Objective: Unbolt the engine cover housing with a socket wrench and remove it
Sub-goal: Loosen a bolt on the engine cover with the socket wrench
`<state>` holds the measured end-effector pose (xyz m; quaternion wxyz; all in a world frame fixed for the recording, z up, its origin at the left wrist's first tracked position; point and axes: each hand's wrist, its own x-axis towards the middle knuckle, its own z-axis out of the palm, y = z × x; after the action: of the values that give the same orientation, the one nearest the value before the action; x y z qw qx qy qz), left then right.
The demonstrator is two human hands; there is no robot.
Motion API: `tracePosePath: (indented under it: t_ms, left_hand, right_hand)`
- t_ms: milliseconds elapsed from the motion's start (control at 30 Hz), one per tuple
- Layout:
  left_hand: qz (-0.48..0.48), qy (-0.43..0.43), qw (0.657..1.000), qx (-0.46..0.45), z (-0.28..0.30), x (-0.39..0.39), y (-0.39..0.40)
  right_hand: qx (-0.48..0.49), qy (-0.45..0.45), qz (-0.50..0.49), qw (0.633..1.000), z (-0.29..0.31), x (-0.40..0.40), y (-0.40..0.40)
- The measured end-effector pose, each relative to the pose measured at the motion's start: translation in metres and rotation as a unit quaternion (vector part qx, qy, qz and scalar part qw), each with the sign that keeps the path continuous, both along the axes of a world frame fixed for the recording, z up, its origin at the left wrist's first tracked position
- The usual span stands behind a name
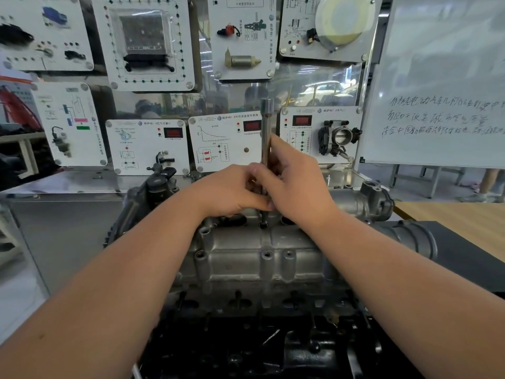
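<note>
While both hands — left hand and right hand — clench their fingers around the upright socket wrench on a far-edge bolt, the engine cover housing sits on the engine — unbolting seems underway, removal remains.

We see the engine cover housing at the centre of the frame as cast metal, dull grey, with a slightly grainy, matt skin and darker grime in its recesses. The socket wrench standing upright above it looks like smooth, polished steel with a bright sheen. At the bottom of the frame the engine block is dark, almost black metal with an oily gloss. At the right edge we see a wooden tabletop, pale and matt, and above it a smooth, glossy whiteboard. The display panels behind look like smooth white plastic.
</note>
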<state>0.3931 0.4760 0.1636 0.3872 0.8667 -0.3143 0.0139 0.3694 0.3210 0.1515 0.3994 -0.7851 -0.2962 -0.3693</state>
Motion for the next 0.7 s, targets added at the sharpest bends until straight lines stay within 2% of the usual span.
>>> tracePosePath:
  t_ms: [200, 400, 533, 700]
  left_hand:
    - [-0.010, 0.038, 0.999, -0.023, -0.0017, 0.0009, 0.0012]
    - [-0.026, 0.025, 0.999, -0.019, -0.0010, 0.0021, 0.0010]
    - [-0.011, 0.028, 0.999, -0.031, -0.0019, 0.0033, -0.0005]
    - [-0.040, 0.018, 0.998, -0.033, -0.0031, 0.0069, 0.0021]
  right_hand:
    - [-0.018, 0.060, 0.005, 0.998, -0.0010, 0.0023, -0.0006]
    - [-0.034, -0.011, -0.007, 0.999, 0.0002, 0.0007, 0.0013]
    - [-0.039, 0.018, -0.013, 0.999, -0.0008, 0.0013, 0.0020]
    - [-0.041, 0.035, -0.012, 0.998, -0.0015, 0.0016, 0.0017]
